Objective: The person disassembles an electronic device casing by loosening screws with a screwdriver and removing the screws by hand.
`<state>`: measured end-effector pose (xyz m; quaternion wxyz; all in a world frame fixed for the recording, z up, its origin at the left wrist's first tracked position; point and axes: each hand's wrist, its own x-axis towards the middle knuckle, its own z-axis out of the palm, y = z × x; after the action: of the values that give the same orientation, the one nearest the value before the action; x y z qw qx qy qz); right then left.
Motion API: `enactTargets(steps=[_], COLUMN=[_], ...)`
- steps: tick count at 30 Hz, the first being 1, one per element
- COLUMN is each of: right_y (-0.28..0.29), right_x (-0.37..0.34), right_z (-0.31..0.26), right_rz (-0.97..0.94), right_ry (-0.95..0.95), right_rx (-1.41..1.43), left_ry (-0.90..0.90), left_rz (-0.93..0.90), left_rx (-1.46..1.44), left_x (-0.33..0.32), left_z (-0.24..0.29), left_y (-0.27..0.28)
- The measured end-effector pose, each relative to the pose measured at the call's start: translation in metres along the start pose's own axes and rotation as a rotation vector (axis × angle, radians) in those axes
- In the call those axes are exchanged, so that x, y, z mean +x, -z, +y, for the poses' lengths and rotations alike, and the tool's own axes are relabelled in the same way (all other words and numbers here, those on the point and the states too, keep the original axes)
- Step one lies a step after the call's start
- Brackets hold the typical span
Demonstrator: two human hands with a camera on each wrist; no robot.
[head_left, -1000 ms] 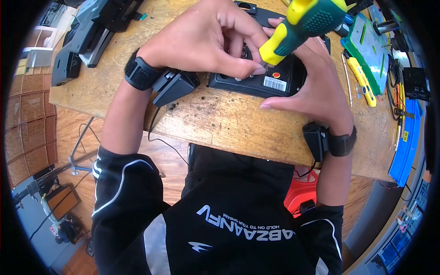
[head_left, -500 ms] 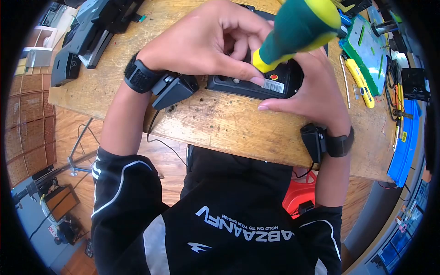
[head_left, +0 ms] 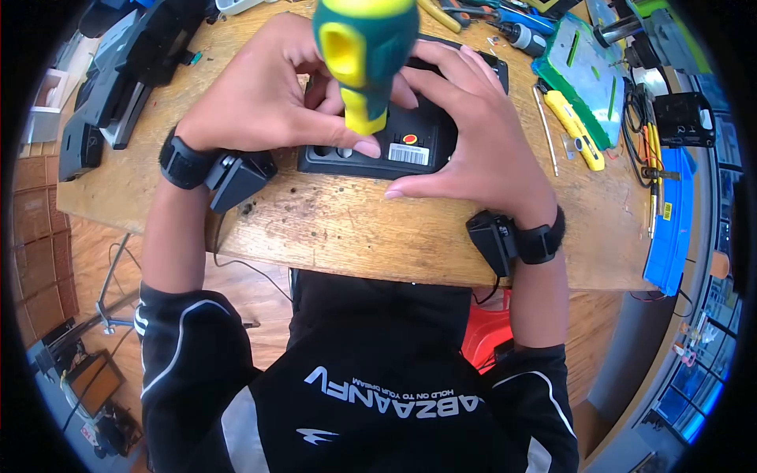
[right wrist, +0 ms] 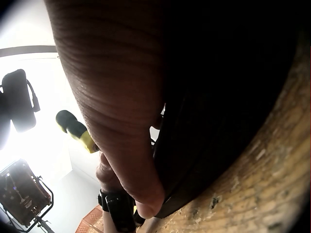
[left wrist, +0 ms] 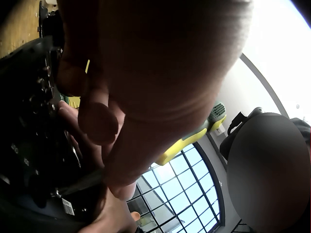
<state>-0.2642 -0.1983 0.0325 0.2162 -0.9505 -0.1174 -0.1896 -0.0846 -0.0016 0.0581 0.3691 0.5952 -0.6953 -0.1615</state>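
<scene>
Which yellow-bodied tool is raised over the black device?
The green-and-yellow screwdriver at the left hand: its handle is above the black device, while the slim yellow tool lies on the bench.

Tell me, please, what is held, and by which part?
The left hand pinches the green and yellow screwdriver by its metal shaft, near the handle. The right hand curls round one end of the flat black plastic device.
</scene>
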Motion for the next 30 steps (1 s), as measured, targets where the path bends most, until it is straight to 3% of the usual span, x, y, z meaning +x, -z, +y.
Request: enactTargets(steps=[1, 4, 5, 16, 20, 22, 24, 26, 30], right_y=[0.001, 0.001, 0.001, -0.002, -0.003, -0.002, -0.001, -0.001, -0.001], right_x=[0.000, -0.001, -0.001, -0.001, -0.002, -0.001, 0.000, 0.000, 0.000], right_z=[0.000, 0.000, 0.001, 0.001, 0.001, 0.000, 0.000, 0.000, -0.001], right_rz=[-0.012, -0.032, -0.033, 0.002, 0.014, 0.004, -0.005, -0.018, -0.019], right_ry=[-0.006, -0.015, -0.016, -0.018, -0.018, -0.022, -0.026, -0.027, -0.026], right_rx=[0.012, 0.026, 0.022, 0.027, 0.027, 0.024, 0.017, 0.018, 0.007], left_ry=[0.000, 0.322, 0.097, 0.029, 0.124, 0.228, 0.218, 0.104, -0.033], left_rz=[-0.001, -0.027, 0.074, 0.075, 0.102, -0.069, -0.047, 0.062, 0.075], left_rx=[-0.001, -0.336, -0.303, -0.117, -0.279, -0.247, -0.262, -0.235, -0.139], left_x=[0.000, -0.002, -0.002, -0.002, -0.003, 0.002, 0.001, 0.000, -0.002], left_z=[0.002, 0.012, 0.001, -0.005, 0.004, 0.015, 0.011, 0.002, -0.003], left_y=[0.001, 0.001, -0.010, -0.009, -0.005, 0.006, 0.002, -0.005, -0.003])
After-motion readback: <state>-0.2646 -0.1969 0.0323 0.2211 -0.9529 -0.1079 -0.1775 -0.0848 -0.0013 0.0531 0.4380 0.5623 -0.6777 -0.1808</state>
